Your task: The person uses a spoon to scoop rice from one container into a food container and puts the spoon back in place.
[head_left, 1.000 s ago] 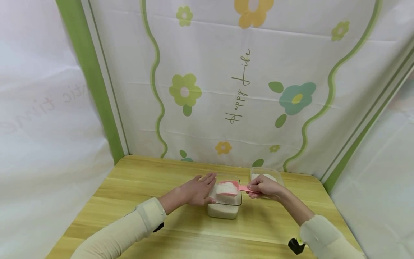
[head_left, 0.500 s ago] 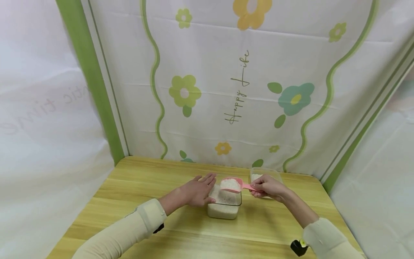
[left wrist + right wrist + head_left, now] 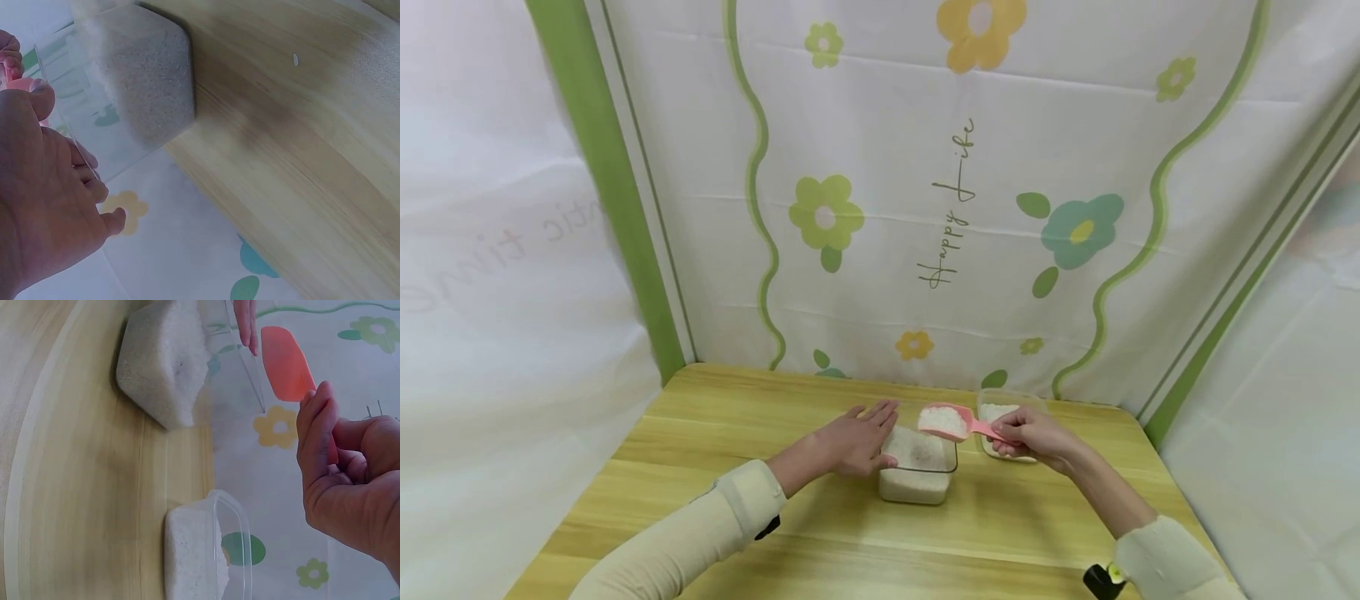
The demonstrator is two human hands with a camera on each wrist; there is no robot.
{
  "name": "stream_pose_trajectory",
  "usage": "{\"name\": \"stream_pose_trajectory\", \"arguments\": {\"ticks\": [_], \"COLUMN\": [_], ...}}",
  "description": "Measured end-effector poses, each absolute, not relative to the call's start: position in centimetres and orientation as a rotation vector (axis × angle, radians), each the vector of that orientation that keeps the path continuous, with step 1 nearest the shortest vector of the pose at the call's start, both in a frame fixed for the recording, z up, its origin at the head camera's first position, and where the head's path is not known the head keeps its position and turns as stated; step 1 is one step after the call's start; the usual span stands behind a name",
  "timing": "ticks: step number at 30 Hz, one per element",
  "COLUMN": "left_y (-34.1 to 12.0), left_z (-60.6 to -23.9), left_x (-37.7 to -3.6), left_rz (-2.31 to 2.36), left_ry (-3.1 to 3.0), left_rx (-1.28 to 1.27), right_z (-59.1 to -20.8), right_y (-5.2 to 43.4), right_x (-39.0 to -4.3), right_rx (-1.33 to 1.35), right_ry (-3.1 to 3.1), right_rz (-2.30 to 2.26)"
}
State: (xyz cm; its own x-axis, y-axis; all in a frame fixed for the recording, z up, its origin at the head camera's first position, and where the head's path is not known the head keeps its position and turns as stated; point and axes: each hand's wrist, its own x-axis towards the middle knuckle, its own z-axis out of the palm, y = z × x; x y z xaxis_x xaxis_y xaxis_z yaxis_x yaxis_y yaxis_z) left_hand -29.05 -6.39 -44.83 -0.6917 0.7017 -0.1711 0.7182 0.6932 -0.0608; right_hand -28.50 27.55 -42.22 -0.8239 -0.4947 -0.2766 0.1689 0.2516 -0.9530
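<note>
A clear plastic box [image 3: 917, 471] half full of white rice stands mid-table; it also shows in the left wrist view [image 3: 134, 81] and the right wrist view [image 3: 165, 369]. My left hand [image 3: 857, 437] rests with straight fingers against the box's left wall. My right hand [image 3: 1026, 433] pinches the handle of a pink scoop [image 3: 947, 419], heaped with rice and held above the box's far right corner. Just behind the right hand stands a second clear box [image 3: 1000, 410] with rice, seen too in the right wrist view [image 3: 200, 553].
The wooden table [image 3: 760, 517] is walled on three sides by a flowered white and green curtain [image 3: 925, 208]. Bare wood lies left of and in front of the boxes.
The right hand has lifted the loaded scoop out of the middle box and carried it up and to the right, toward the second box. The left hand has stayed on the box.
</note>
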Motion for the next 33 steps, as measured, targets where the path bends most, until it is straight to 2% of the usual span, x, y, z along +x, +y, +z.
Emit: {"name": "stream_pose_trajectory", "arguments": {"ticks": [8,33], "left_y": [-6.4,-6.4], "left_z": [-44.7,-44.9], "left_x": [-29.0,-29.1], "left_rz": [-0.187,-0.141], "left_ry": [2.776,2.744], "left_rx": [1.162,1.144], "right_z": [-41.3,-41.0], "right_y": [29.5,36.9], "right_x": [-27.8,-26.7], "right_rx": [-0.326,-0.142], "right_ry": [1.942,1.953], "right_rz": [-1.686,-1.785]}}
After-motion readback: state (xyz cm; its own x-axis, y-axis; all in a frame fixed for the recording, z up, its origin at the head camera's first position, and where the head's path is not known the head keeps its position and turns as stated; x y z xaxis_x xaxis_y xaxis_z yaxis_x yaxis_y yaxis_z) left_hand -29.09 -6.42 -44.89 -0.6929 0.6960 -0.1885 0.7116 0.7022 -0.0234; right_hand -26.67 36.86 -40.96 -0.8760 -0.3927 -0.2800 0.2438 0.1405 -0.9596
